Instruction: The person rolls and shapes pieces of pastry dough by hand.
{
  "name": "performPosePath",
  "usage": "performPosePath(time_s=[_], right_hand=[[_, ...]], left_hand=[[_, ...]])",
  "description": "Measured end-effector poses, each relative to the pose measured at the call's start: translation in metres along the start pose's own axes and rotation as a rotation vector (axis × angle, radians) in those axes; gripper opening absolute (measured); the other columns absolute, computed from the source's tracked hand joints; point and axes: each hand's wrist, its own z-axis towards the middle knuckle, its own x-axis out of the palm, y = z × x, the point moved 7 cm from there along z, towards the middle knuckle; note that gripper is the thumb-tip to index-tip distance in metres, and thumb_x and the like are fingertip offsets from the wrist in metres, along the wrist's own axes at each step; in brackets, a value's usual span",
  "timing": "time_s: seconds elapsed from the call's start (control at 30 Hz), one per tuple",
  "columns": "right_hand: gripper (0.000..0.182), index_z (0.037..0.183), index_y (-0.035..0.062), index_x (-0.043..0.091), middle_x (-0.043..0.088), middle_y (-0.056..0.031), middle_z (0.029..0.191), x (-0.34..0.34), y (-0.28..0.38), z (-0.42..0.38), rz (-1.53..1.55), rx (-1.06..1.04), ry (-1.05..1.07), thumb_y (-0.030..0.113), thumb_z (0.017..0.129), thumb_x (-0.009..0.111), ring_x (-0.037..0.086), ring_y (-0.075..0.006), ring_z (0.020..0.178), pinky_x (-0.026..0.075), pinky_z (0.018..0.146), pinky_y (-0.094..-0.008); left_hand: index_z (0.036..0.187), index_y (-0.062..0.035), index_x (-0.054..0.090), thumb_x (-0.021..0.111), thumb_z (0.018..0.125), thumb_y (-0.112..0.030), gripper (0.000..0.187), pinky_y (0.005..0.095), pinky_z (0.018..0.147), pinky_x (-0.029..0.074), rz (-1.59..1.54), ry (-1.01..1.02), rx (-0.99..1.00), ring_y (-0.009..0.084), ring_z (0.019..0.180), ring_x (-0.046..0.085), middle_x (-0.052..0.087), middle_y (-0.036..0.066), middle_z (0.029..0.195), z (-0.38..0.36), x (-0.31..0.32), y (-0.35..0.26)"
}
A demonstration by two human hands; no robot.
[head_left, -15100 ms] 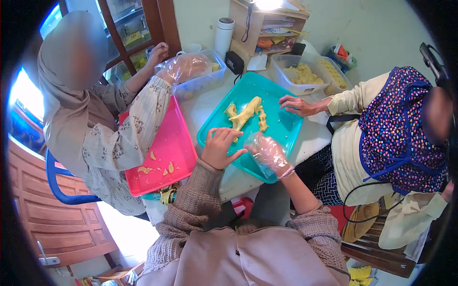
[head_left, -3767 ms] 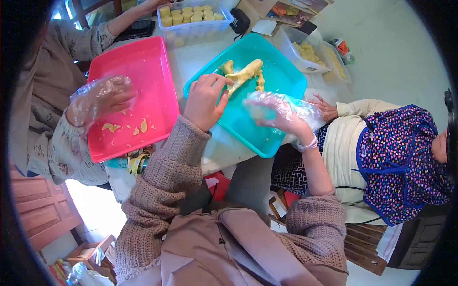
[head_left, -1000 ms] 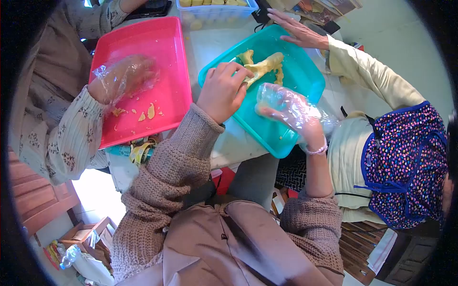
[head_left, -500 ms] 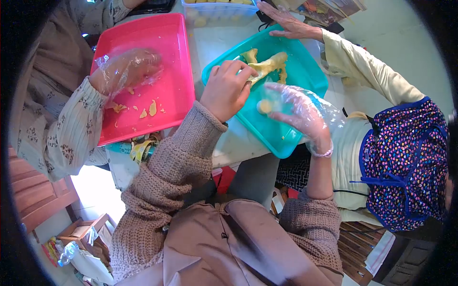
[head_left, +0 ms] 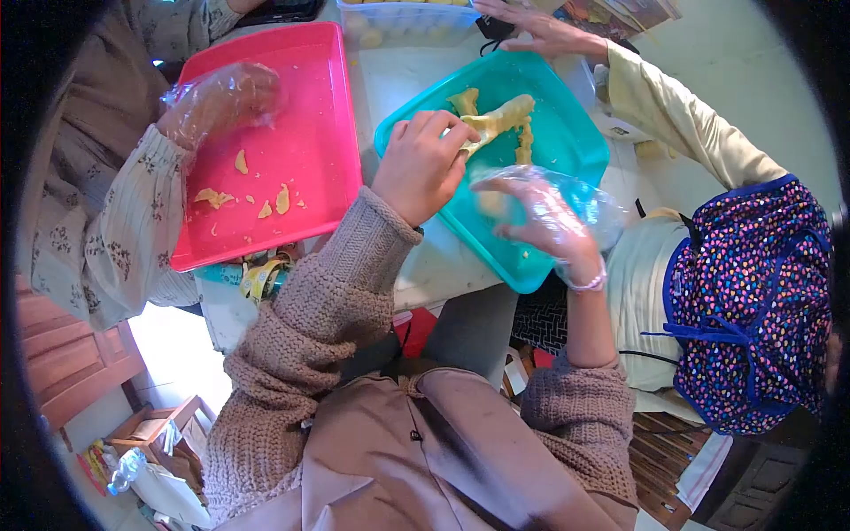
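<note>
My left hand (head_left: 425, 168), bare, reaches over the left rim of a teal tray (head_left: 571, 115). Its thumb and fingers are closed on the near end of a long lump of yellow dough (head_left: 500, 117); part of the grip is hidden. My right hand (head_left: 547, 212) wears a loose clear plastic glove above the tray's near part. Between its thumb and fingers is a small pale-yellow dough ball (head_left: 490, 205), smeared by motion. A thin strip of dough (head_left: 525, 142) hangs down beside the lump.
At left, a pink tray (head_left: 310, 168) holds dough scraps (head_left: 212, 197) and another person's gloved hand (head_left: 226, 102). A clear tub (head_left: 407, 26) with round yellow pieces stands at the back. A second person's bare hand (head_left: 544, 34) rests by the teal tray's far edge.
My right hand has shifted slightly left and down with the dough ball, which is more blurred. My left hand keeps its place. The gloved hand over the pink tray has moved up and left.
</note>
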Motion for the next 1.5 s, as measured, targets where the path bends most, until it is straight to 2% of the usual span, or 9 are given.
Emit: performPosePath(time_s=[0.13,0.37,0.4,0.53,0.77,1.03,1.33,1.43,1.5], right_hand=[[0.049,0.114,0.0097,0.058,0.065,-0.0140,0.101,-0.008,-0.020,-0.003,0.201,0.172,-0.158,0.031,0.073,0.074,0.060,-0.0353,0.094,0.045,0.087,-0.0424],[0.033,0.101,0.0049,0.059,0.061,-0.0154,0.087,0.022,-0.007,0.000,0.018,-0.006,-0.327,0.010,0.071,0.071,0.058,-0.0348,0.091,0.047,0.080,-0.0422],[0.035,0.098,0.0054,0.061,0.060,-0.0153,0.094,0.020,-0.006,0.008,-0.025,0.060,-0.073,0.004,0.065,0.070,0.056,-0.0343,0.095,0.046,0.084,-0.0420],[0.046,0.110,0.0095,0.062,0.062,-0.0143,0.105,-0.001,0.006,-0.001,0.026,-0.068,-0.005,0.010,0.065,0.074,0.057,-0.0321,0.103,0.042,0.094,-0.0412],[0.050,0.115,0.0065,0.059,0.064,-0.0168,0.101,-0.001,-0.006,-0.007,0.191,0.426,0.009,0.030,0.073,0.074,0.061,-0.0328,0.095,0.048,0.085,-0.0412],[0.053,0.121,0.0106,0.057,0.060,-0.0160,0.115,0.002,-0.004,-0.004,0.033,-0.078,-0.066,0.009,0.069,0.068,0.059,-0.0318,0.102,0.046,0.088,-0.0410],[0.054,0.115,0.0035,0.055,0.062,-0.0209,0.098,0.025,-0.027,0.007,0.043,0.235,-0.278,0.035,0.076,0.073,0.061,-0.0370,0.091,0.049,0.079,-0.0431],[0.052,0.117,0.0023,0.056,0.064,-0.0179,0.097,0.020,-0.025,0.012,0.086,0.038,-0.405,0.030,0.076,0.075,0.063,-0.0316,0.085,0.050,0.074,-0.0378],[0.044,0.113,0.0016,0.059,0.065,-0.0111,0.095,0.026,-0.053,0.008,0.504,0.379,-0.175,0.028,0.080,0.071,0.063,-0.0216,0.081,0.050,0.070,-0.0310]], left_hand=[[0.102,-0.0128,0.060,0.062,0.078,-0.007,0.024,0.0398,0.085,0.040,0.004,-0.009,0.009,0.0256,0.101,0.054,0.057,0.005,0.099,0.000,-0.001,-0.002],[0.101,-0.0122,0.061,0.062,0.078,-0.007,0.024,0.0400,0.086,0.040,0.004,-0.013,0.001,0.0252,0.102,0.054,0.058,0.005,0.100,0.000,-0.004,-0.001],[0.101,-0.0122,0.061,0.062,0.078,-0.007,0.024,0.0400,0.086,0.040,0.002,-0.019,0.003,0.0252,0.102,0.054,0.058,0.005,0.100,0.001,-0.004,-0.001],[0.102,-0.0123,0.061,0.062,0.078,-0.006,0.024,0.0402,0.086,0.040,-0.010,-0.015,0.002,0.0252,0.102,0.054,0.058,0.005,0.100,0.002,-0.003,-0.002],[0.101,-0.0122,0.061,0.062,0.078,-0.006,0.024,0.0399,0.086,0.041,-0.014,-0.004,0.007,0.0255,0.102,0.054,0.058,0.005,0.100,0.002,-0.004,-0.006],[0.101,-0.0123,0.060,0.062,0.078,-0.007,0.024,0.0401,0.086,0.040,0.012,0.010,-0.010,0.0259,0.102,0.054,0.058,0.005,0.100,0.002,0.002,0.001],[0.101,-0.0116,0.061,0.062,0.078,-0.007,0.024,0.0411,0.087,0.041,0.025,0.046,-0.054,0.0267,0.101,0.054,0.057,0.007,0.098,0.003,0.005,0.010],[0.102,-0.0112,0.061,0.062,0.078,-0.007,0.024,0.0408,0.087,0.042,0.034,0.039,-0.047,0.0272,0.100,0.054,0.057,0.007,0.098,0.001,0.005,0.012],[0.102,-0.0105,0.061,0.062,0.078,-0.007,0.024,0.0404,0.087,0.042,0.034,0.038,-0.039,0.0273,0.099,0.054,0.057,0.007,0.098,0.000,0.003,0.010]])
